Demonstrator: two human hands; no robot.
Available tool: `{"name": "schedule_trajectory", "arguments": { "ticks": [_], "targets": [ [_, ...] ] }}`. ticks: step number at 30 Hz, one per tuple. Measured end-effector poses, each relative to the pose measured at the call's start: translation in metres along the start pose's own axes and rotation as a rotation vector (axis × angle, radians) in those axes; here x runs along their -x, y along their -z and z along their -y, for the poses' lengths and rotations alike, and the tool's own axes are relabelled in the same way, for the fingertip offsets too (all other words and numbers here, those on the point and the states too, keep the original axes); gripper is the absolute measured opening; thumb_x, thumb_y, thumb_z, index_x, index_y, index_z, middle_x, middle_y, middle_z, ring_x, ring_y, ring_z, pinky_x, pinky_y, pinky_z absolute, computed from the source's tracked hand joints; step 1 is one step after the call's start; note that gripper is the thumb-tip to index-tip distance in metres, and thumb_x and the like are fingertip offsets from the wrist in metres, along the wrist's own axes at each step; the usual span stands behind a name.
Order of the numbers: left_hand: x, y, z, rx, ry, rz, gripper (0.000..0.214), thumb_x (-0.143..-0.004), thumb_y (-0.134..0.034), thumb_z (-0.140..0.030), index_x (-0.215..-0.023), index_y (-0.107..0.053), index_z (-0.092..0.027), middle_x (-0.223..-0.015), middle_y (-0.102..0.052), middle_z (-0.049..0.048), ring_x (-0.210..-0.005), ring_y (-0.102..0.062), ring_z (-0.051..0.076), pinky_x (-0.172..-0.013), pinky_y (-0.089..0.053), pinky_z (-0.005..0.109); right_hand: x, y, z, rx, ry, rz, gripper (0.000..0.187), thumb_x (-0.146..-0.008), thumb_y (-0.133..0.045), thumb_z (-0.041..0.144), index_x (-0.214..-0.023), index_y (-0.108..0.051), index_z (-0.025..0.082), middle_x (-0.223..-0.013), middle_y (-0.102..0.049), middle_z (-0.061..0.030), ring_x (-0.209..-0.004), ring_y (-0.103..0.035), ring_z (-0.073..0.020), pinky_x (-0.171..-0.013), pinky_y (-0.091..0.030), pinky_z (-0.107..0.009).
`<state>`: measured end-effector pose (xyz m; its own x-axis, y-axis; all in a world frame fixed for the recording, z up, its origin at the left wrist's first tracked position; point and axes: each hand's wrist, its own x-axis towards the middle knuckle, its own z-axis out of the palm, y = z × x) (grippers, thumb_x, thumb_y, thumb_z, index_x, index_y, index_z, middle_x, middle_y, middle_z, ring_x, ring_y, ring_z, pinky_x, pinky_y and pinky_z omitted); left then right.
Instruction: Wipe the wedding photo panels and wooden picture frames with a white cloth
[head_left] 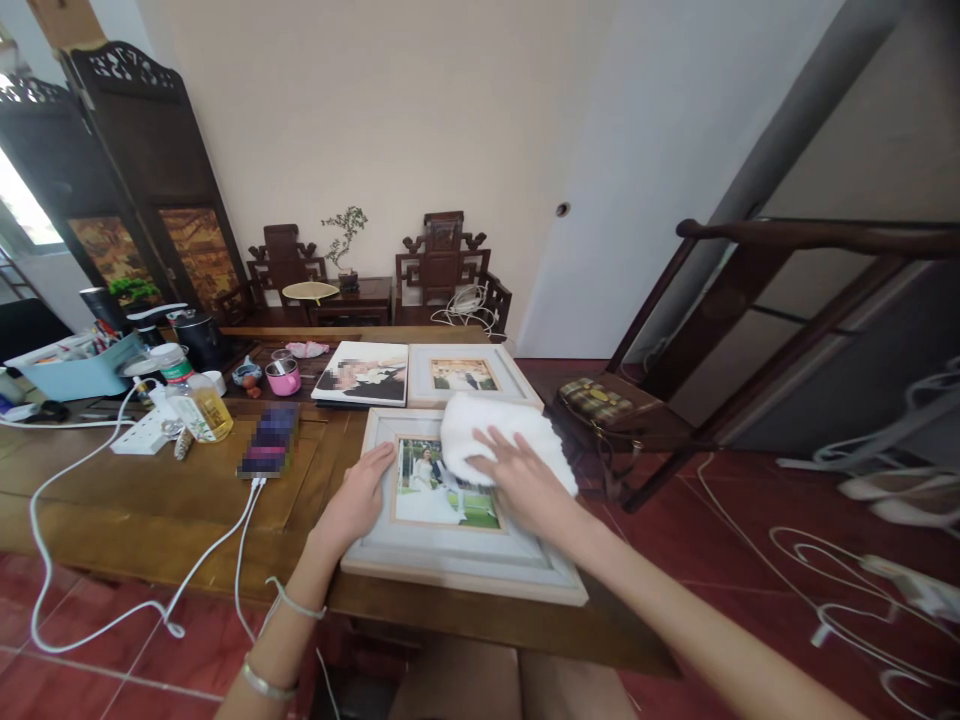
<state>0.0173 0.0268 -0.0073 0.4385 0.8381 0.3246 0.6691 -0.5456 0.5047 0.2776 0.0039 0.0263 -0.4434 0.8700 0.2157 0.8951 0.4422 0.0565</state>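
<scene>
From here the framed photo (450, 507) looks stiff, breakable, best held by its rims, where the left hand (361, 492) rests, grip unclear, the right hand's (517, 478) fingers spread unclenched over a soft cloth (529, 415).

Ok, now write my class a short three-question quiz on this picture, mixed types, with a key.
1. True or false: the left hand touches the near picture frame.

2. Multiple choice: what does the right hand press on?
A) a pink mug
B) a fluffy white cloth
C) a power strip

3. Short answer: what plant stands between the two carved wooden chairs by the wall?

Key:
1. True: its fingers lie on the frame's left side.
2. B: the cloth lies partly over the photo.
3. A small potted bonsai.
</scene>
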Motion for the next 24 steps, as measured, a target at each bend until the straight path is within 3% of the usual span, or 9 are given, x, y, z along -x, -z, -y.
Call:
{"name": "schedule_trajectory", "arguments": {
  "ticks": [3,6,10,18,21,24],
  "targets": [
    [0.001,0.001,-0.001,-0.005,0.001,0.001,0.056,-0.077,-0.031,0.002,-0.128,-0.047,-0.015,-0.137,-0.045,0.0102,-0.129,-0.038,0.018,-0.109,-0.030,0.043,-0.025,-0.006,-0.021,0.054,-0.025,-0.037,0.061,-0.065,-0.043,-0.005,-0.119,-0.057,0.020,-0.140,-0.040,-0.0129,-0.131,-0.027,-0.0327,-0.102,-0.023,-0.057],
    [0.000,0.001,-0.001,0.000,0.008,-0.003,0.055,-0.077,-0.031,0.002,-0.128,-0.047,-0.014,-0.137,-0.044,0.0108,-0.129,-0.038,0.019,-0.110,-0.030,0.043,-0.030,-0.004,-0.022,0.063,-0.006,0.006,0.060,-0.065,-0.043,-0.005,-0.117,-0.059,0.019,-0.139,-0.041,-0.0132,-0.130,-0.028,-0.0348,-0.101,-0.023,-0.058],
    [0.000,-0.001,-0.001,-0.008,0.027,-0.004,0.054,-0.079,-0.030,0.000,-0.130,-0.045,-0.013,-0.138,-0.043,0.0115,-0.130,-0.036,0.019,-0.110,-0.029,0.044,-0.002,0.011,0.001,0.019,0.044,0.127,0.063,-0.061,-0.041,-0.008,-0.114,-0.062,0.019,-0.138,-0.041,-0.0144,-0.130,-0.028,-0.0370,-0.101,-0.021,-0.060],
    [-0.001,-0.001,-0.003,-0.029,0.055,0.024,0.056,-0.078,-0.030,0.000,-0.131,-0.044,-0.012,-0.140,-0.041,0.0111,-0.131,-0.034,0.019,-0.110,-0.027,0.043,0.065,0.083,0.054,-0.251,0.149,0.497,0.072,-0.056,-0.036,-0.010,-0.118,-0.059,0.021,-0.141,-0.038,-0.0104,-0.133,-0.023,-0.0322,-0.104,-0.023,-0.058],
    [-0.001,-0.002,0.000,-0.034,0.045,0.029,0.056,-0.078,-0.030,0.000,-0.131,-0.043,-0.013,-0.140,-0.041,0.0104,-0.132,-0.034,0.019,-0.110,-0.027,0.043,0.067,0.079,0.058,-0.332,0.156,0.469,0.075,-0.054,-0.035,-0.009,-0.119,-0.057,0.023,-0.143,-0.035,-0.0072,-0.134,-0.020,-0.0284,-0.106,-0.021,-0.055],
    [-0.001,-0.002,0.001,-0.024,0.027,0.026,0.057,-0.078,-0.030,0.000,-0.131,-0.044,-0.016,-0.140,-0.041,0.0093,-0.131,-0.034,0.018,-0.110,-0.027,0.043,0.055,0.054,0.048,-0.337,0.134,0.325,0.074,-0.053,-0.035,-0.008,-0.117,-0.059,0.021,-0.144,-0.034,-0.0067,-0.135,-0.016,-0.0250,-0.109,-0.017,-0.052]
  ]
}}
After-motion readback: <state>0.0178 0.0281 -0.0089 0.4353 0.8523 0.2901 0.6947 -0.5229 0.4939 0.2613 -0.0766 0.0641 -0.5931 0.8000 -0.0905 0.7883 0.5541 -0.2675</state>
